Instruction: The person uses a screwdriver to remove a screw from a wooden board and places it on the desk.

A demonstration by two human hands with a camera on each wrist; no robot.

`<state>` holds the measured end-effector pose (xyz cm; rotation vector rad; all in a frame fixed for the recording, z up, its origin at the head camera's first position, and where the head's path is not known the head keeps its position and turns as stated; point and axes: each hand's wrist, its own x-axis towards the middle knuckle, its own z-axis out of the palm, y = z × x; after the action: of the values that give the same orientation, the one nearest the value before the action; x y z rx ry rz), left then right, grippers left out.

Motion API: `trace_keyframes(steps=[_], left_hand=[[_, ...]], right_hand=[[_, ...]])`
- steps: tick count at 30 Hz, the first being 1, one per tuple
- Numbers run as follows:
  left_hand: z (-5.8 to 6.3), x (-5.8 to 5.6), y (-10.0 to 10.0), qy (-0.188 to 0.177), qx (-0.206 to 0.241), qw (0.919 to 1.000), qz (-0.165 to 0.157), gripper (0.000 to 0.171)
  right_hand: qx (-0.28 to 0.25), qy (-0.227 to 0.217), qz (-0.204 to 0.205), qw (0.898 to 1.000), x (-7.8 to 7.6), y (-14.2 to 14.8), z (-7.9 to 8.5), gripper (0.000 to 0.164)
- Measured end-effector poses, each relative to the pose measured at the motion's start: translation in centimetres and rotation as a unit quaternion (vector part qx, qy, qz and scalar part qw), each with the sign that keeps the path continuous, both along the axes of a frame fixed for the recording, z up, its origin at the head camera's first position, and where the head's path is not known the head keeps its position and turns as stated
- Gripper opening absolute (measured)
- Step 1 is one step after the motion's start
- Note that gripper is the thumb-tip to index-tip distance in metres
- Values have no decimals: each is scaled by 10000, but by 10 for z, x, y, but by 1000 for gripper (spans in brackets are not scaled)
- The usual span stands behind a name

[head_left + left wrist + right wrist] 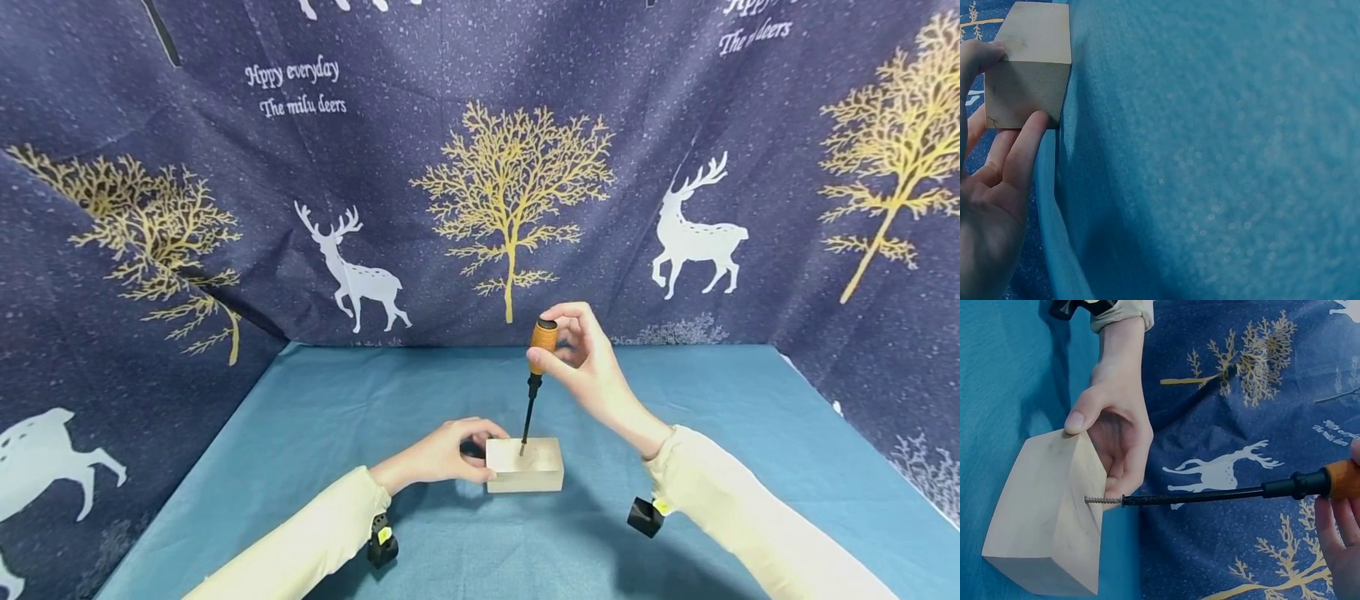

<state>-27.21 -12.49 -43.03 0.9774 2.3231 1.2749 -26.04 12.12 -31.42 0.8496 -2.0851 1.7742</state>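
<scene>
Behind left hand [442, 450] and right hand [588, 367]: printed navy curtain [442, 300]. Under both: blue-covered table [450, 542]. Hands apart: left clamped on left end of wooden block [525, 482], right, higher, pinching orange-handled screwdriver [534, 385]. Block sits on table, bulk of it right of left hand. Screwdriver slants down and left from right hand; tip meets screw [1104, 500] standing at block's top face.

screwdriver [535, 382]: orange-handled, slightly tilted | screw [1105, 500]: at screwdriver's tip, threads exposed, meeting block [527, 481] | block: pale, rectangular
</scene>
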Motion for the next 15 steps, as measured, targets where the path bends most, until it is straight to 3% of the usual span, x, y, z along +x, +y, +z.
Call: trace_keyframes(steps=[4,10,15], left_hand=[[-1,-1,0,64,65,9999,-65,46],[-1,-1,0,87,22,10000,-15,47],[-2,-2,-1,75,102,9999,-83,46]], right_hand=[[-35,159,382,9991,-2,3,1,34],[-156,268,1072,9938,-3,6,0,31],[-193,328,972,9945,-2,5,-2,30]])
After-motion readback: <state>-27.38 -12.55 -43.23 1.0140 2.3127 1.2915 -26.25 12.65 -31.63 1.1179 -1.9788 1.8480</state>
